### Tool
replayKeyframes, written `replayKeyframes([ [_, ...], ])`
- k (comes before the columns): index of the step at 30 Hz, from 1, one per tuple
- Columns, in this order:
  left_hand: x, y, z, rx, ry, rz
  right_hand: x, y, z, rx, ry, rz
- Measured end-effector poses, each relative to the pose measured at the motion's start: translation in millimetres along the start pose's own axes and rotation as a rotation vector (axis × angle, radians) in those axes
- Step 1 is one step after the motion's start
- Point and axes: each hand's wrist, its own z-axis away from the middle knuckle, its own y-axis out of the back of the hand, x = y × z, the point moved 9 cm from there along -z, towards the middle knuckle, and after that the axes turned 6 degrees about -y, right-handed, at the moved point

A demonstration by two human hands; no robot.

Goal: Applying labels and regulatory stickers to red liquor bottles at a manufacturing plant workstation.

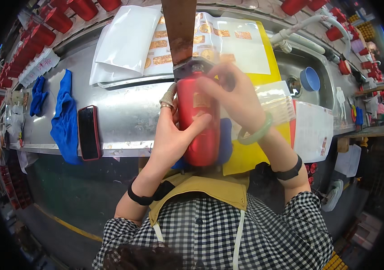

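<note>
My left hand is wrapped round a shiny red metal bottle, with its thumb across the front. A covering sits on one of its fingers. The bottle stands in front of my body, its narrow neck towards the brown post, and bears a small gold label. Blurred by motion, my right hand bends over the bottle's shoulder near the neck. Its fingertips are smeared, so whether they pinch anything is unclear. Blue cloth shows behind the bottle's lower part. Decal sheets with gold prints lie beyond.
Left on the metal bench lie a phone and a blue cloth. A yellow sheet and printed paper spread to the right. Beyond them is a sink holding a blue bowl. Red containers line the far-left shelf.
</note>
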Motion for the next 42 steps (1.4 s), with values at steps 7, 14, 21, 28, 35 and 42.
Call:
replayKeyframes([
  [7, -2, 0, 2, -0.022, 0.024, 0.008, 7, -6, -3, -0.048, -0.032, -0.089],
  [14, 3, -2, 1, -0.005, 0.048, 0.038, 6, -8, -3, -0.017, -0.019, -0.099],
  [21, 0, -4, 2, -0.024, 0.057, 0.049, 8, -4, -4, -0.003, 0.000, -0.055],
  [28, 11, -1, 3, -0.018, 0.007, 0.097, 19, 9, 24, -0.032, -0.133, -0.283],
  [35, 10, -4, 2, -0.031, -0.017, 0.081, 44, -8, 51, -0.158, -0.195, -0.333],
  [42, 11, -2, 2, -0.036, -0.024, 0.011, 43, -7, 49, -0.154, -0.184, -0.387],
])
